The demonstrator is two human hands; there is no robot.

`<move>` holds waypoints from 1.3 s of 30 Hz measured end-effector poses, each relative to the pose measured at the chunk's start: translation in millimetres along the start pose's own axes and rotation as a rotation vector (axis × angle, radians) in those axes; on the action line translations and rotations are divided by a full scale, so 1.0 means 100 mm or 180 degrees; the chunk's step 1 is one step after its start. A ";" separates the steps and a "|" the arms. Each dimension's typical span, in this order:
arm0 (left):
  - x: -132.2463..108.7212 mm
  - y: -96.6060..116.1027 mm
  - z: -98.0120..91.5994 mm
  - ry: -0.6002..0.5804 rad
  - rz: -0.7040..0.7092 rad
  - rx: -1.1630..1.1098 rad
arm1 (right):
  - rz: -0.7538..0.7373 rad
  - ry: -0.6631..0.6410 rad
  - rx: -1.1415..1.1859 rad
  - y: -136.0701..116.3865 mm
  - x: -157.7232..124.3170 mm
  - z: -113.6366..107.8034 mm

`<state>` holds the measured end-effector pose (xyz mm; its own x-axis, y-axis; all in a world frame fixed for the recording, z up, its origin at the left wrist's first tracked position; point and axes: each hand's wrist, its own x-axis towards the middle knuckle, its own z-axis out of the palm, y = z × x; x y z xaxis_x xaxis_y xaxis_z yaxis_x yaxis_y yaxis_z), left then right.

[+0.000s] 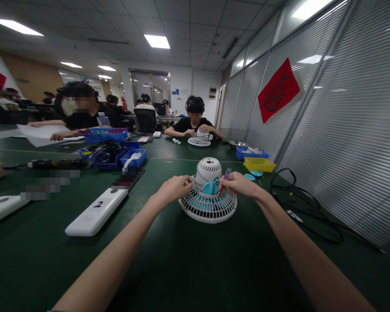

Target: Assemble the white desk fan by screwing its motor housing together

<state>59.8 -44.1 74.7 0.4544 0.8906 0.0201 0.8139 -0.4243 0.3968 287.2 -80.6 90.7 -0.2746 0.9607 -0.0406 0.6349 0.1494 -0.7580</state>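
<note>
A small white fan [208,200] lies grille-down on the green table [188,255], its round motor housing [208,169] on top and light blue blades [210,188] showing. My left hand [173,189] is closed on the left rim of the fan grille. My right hand [238,183] is closed around a thin purple-handled tool [227,173], its tip at the blue blade hub.
A white power strip marked 2 [97,211] lies to the left. Blue bins [113,156] stand behind it; a yellow bin [259,164] and another blue bin [251,153] sit at right, with black cables [299,203]. A person across the table [195,123] handles another fan grille [199,141].
</note>
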 end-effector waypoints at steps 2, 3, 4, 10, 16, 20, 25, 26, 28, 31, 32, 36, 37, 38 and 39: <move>0.01 0.00 0.04 0.0059 -0.0004 0.0072 | 0.0017 -0.0292 0.0228 0.01 -0.03 -0.06; 0.01 -0.01 0.05 0.0071 0.0020 0.0096 | -0.0003 -0.0333 0.0314 0.03 -0.04 -0.09; 0.02 -0.01 0.07 0.0077 0.0054 0.0115 | -0.0036 -0.0297 0.0397 0.05 -0.04 -0.12; 0.05 -0.01 0.13 0.0074 0.0234 0.0151 | -0.0315 0.1178 0.0480 0.27 0.00 -0.30; 0.04 0.00 0.17 0.0065 0.0213 0.0221 | 0.0018 0.1630 -0.0115 0.44 0.04 -0.22; 0.03 0.00 0.21 0.0040 0.0277 0.0226 | 0.0163 0.1414 -0.0302 0.45 0.05 -0.12; 0.06 -0.03 0.23 0.0053 0.0321 0.0172 | 0.0204 0.1368 -0.0401 0.39 0.06 -0.13; 0.07 -0.04 0.22 0.0034 0.0338 0.0142 | 0.0225 0.1267 -0.0344 0.39 0.05 -0.14; 0.07 -0.04 0.19 -0.0023 0.0381 0.0058 | 0.0285 0.0882 -0.0160 0.41 0.04 -0.15; 0.06 -0.02 0.13 -0.0123 0.0432 -0.0114 | 0.0304 0.0283 0.0124 0.48 0.01 -0.16; 0.06 -0.02 0.12 -0.0152 0.0436 -0.0181 | 0.0282 0.0226 0.0188 0.50 0.00 -0.16; 0.11 -0.01 0.12 -0.0074 0.0371 -0.0470 | 0.0097 0.0804 0.0581 0.54 0.02 -0.20; 0.14 -0.02 0.12 0.0022 0.0331 -0.0546 | 0.0073 0.1076 0.0781 0.53 0.04 -0.21; 0.17 -0.03 0.14 0.0144 0.0281 -0.0625 | 0.0073 0.1348 0.0986 0.53 0.07 -0.22; 0.22 -0.03 0.15 0.0261 0.0226 -0.0706 | 0.0105 0.1579 0.1109 0.52 0.10 -0.23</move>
<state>72.4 -25.8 60.4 0.4694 0.8740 0.1258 0.6775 -0.4478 0.5834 333.9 -57.5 65.4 0.1639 0.9705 0.1770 0.3405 0.1128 -0.9334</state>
